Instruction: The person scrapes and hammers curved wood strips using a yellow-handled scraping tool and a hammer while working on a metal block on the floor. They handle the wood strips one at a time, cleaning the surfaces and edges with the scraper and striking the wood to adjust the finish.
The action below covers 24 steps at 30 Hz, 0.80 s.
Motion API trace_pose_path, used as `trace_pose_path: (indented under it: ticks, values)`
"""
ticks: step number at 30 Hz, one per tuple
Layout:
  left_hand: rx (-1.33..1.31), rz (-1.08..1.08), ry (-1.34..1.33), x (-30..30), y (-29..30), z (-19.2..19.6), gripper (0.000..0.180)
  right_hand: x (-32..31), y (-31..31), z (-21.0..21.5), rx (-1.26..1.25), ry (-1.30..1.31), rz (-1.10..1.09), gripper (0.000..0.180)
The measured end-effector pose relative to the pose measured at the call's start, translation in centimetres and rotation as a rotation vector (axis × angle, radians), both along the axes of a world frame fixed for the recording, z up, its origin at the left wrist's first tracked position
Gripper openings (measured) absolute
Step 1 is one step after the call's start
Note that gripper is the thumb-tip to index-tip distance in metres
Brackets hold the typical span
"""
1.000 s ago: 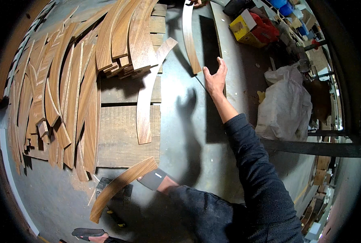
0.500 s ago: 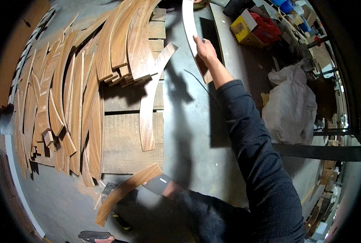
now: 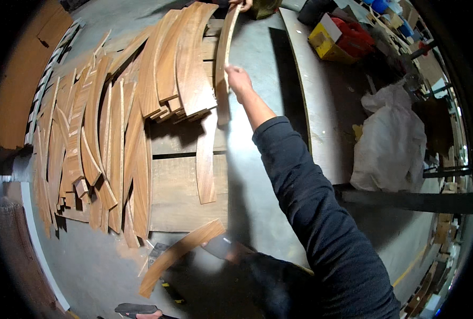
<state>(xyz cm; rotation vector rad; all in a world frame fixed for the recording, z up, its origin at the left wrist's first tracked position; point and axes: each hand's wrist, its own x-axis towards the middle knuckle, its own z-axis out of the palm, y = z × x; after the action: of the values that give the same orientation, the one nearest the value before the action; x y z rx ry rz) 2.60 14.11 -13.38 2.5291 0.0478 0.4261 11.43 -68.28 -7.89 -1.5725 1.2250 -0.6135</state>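
Note:
My right hand (image 3: 239, 82) is closed on the right edge of a long curved wooden board (image 3: 222, 90). That board is tilted, its pale narrow edge showing, over the right side of the pallet (image 3: 188, 175). At its far end another person's hand (image 3: 243, 4) also holds it. Just left of the board stands a stack of curved wooden boards (image 3: 191, 64). Partly behind that stack and the held board, another curved piece (image 3: 206, 175) lies on the pallet. My left hand is out of view.
A loose heap of curved strips (image 3: 125, 175) covers the left. A short curved piece (image 3: 180, 252) lies by my slippered feet. To the right are a large flat panel (image 3: 321, 95), a white sack (image 3: 388, 138), a yellow box (image 3: 324, 40) and a dark metal bar (image 3: 406, 201).
My right hand and the held board have moved left, from above the bare floor to the pallet's edge. The board has turned from its pale broad face to its edge. The view has shifted slightly.

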Motion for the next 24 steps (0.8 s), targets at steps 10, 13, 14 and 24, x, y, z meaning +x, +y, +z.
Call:
trace_pose_path:
  ticks: [10,13,14,24]
  values:
    - [0.014,0.023,-0.002,-0.7,1.9,1.0,0.083,-1.6,6.5,-2.5,-0.014,-0.020,-0.054,0.039]
    - [0.011,0.018,0.001,-0.7,1.9,1.2,0.084,-5.0,9.6,-1.5,-0.032,-0.015,-0.035,0.035]
    - [-0.004,0.010,0.009,-0.6,1.6,0.9,0.085,-6.9,10.6,-0.5,-0.021,-0.083,0.005,0.032]
    - [-0.006,-0.042,0.043,-0.7,1.8,0.7,0.089,-13.4,19.5,6.5,0.347,-0.727,0.441,0.049]
